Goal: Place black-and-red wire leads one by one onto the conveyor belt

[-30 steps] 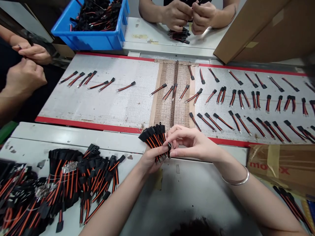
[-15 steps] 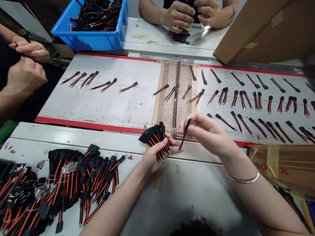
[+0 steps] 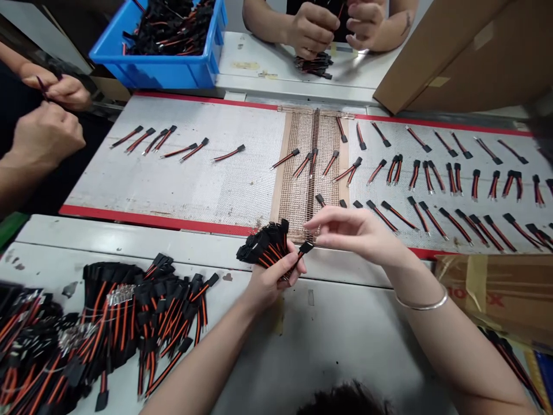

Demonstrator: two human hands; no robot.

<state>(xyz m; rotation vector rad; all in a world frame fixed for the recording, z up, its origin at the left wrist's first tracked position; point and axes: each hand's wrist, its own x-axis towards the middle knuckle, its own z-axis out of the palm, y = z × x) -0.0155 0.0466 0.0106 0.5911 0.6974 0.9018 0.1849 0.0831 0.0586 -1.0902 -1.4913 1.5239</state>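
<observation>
My left hand (image 3: 276, 276) grips a fanned bunch of short cables (image 3: 268, 242) with black ends and red-orange wires, over the near edge of the mesh belt. One cable (image 3: 303, 250) sticks out to the right from between its fingers. My right hand (image 3: 345, 230) is just above and right of that cable, thumb and fingers apart, with nothing seen between them. Beyond it, rows of similar cables (image 3: 415, 174) lie on the belt (image 3: 207, 196), and some near cables are partly hidden behind my right hand.
Piles of cables (image 3: 116, 311) cover the table at left. A blue bin (image 3: 173, 69) of cables stands at back left. Cardboard boxes are at back right (image 3: 466, 63) and near right (image 3: 496, 288). Other people's hands work at left (image 3: 47, 127) and across the belt (image 3: 315, 29).
My right hand has let go of a cable, which now sits in my left hand's bunch. The belt cables have shifted slightly right, and more show near my right hand.
</observation>
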